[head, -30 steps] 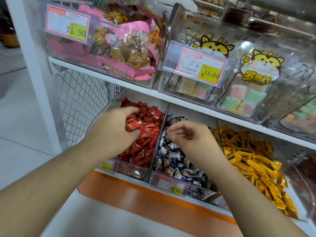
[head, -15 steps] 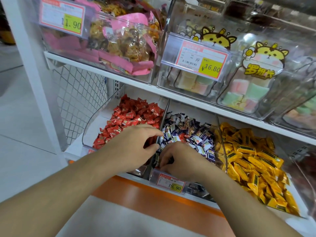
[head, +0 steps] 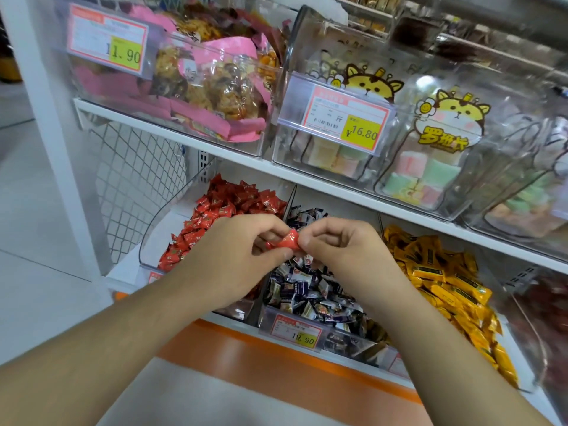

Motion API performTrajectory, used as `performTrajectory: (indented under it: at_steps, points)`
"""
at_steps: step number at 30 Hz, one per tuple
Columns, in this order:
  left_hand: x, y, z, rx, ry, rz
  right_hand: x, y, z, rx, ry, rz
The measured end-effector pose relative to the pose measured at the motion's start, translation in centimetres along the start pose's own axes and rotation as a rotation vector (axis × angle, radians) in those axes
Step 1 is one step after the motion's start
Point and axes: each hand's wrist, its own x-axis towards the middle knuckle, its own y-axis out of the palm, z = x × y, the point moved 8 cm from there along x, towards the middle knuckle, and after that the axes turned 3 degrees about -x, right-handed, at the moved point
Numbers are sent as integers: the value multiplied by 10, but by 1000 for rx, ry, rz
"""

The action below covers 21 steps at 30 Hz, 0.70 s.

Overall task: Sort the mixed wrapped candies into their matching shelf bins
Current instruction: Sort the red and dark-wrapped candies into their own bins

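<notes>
1. Landmark: the dark-wrapped candy bin (head: 310, 298), middle clear bin on the lower shelf, carrying a 19.90 price tag (head: 296, 330) on its front wall.
2. A red candy (head: 284, 241) is held in the air above the rear half of that bin, clear of the pile.
3. Left hand (head: 233, 256): fingers curled, thumb and fingertips pinching the left end of the red candy.
4. Right hand (head: 344, 250): fingers curled, pinching the right end of the same candy.
5. Red candy bin (head: 215, 210): directly left of the landmark, separated by a clear divider; heaped with red wrappers.
6. Yellow candy bin (head: 442, 284): directly right of the landmark, filled with yellow wrappers.
7. Upper shelf above the landmark: a clear bin of pastel sweets with a 16.80 tag (head: 344, 119).
</notes>
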Motion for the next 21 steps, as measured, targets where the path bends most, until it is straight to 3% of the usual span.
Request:
performTrajectory:
  at_steps: [5,8,11,15,21]
  points:
    - [5,-36,16,214,-88,-208,6,-38,-15,-7,31,-218]
    - [5,-36,26,331,-79,-169,8,-57,-38,-204,65,-300]
    - [4,-10,19,319,3,3,16,-53,-51,-466,44,-255]
    - [1,29,17,347,29,212,32,-28,-58,-636,9,-147]
    - [3,40,29,339,31,236,62,-7,-79,-832,55,5]
